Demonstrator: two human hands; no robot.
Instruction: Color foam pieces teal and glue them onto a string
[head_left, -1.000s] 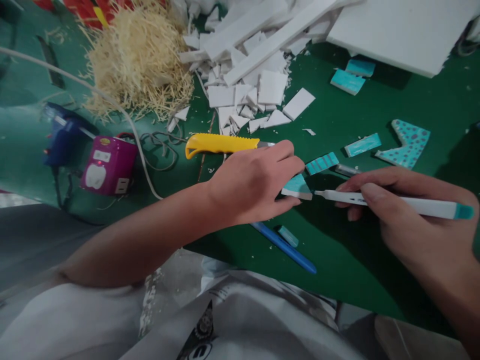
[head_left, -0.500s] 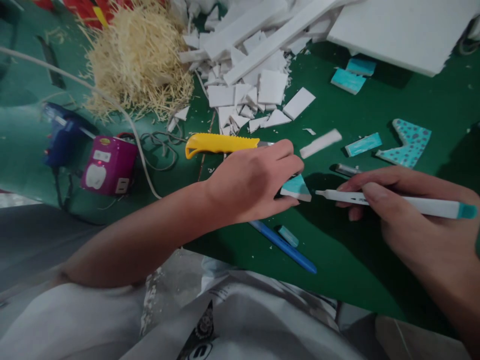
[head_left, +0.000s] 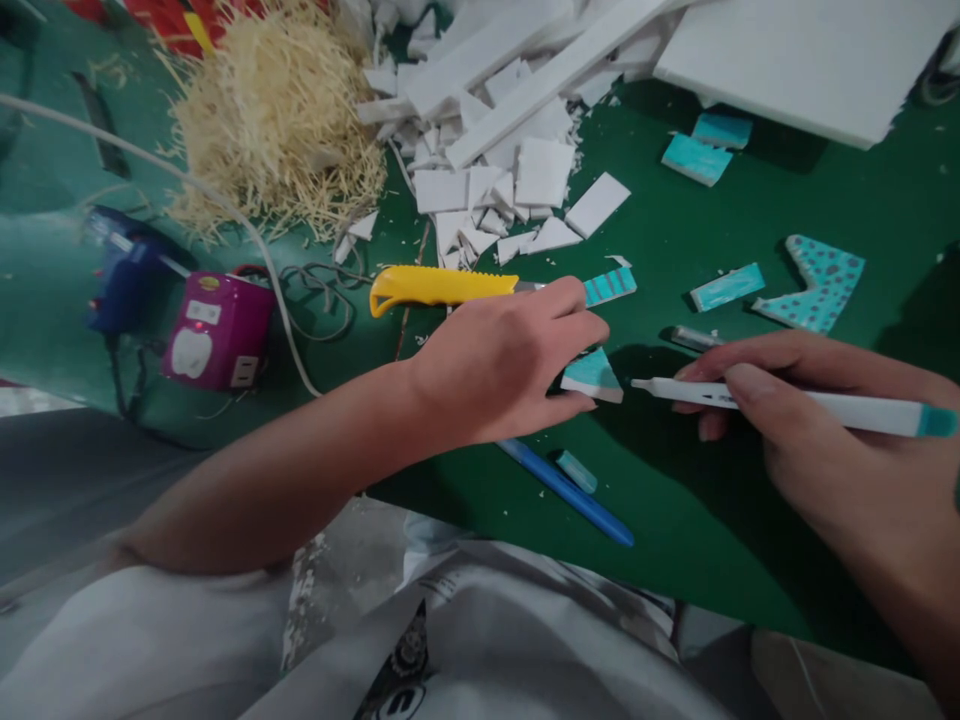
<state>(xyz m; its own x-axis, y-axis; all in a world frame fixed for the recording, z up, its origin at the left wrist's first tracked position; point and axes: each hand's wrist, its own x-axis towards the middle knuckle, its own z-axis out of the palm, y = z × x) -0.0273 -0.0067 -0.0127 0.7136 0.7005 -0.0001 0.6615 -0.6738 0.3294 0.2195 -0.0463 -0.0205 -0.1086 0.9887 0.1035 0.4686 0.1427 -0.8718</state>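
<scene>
My left hand [head_left: 517, 355] pinches a small foam piece [head_left: 592, 375] with a teal top and white edge, low over the green table. In my right hand [head_left: 795, 410] is a white marker [head_left: 750, 400] with a teal end, its uncapped tip just right of that piece and apart from it. A teal foam strip with dark stripes [head_left: 611, 286] lies just beyond my left fingertips. Left of it, a yellow utility knife [head_left: 442, 286] is partly covered by my left hand. The marker's cap [head_left: 576, 471] appears to lie beside a blue pen [head_left: 574, 492].
White foam scraps [head_left: 487, 190] and wood shavings [head_left: 277, 130] are heaped at the back. A large foam sheet [head_left: 795, 60] is at back right. Teal pieces [head_left: 726, 288] and a dotted teal piece [head_left: 821, 285] lie right. A cord runs past a purple power adapter [head_left: 217, 330] and blue glue gun [head_left: 131, 265].
The plain white strip that lay beyond my left hand is gone from its spot. A striped teal strip now lies slightly left of there. Both hands have hardly moved.
</scene>
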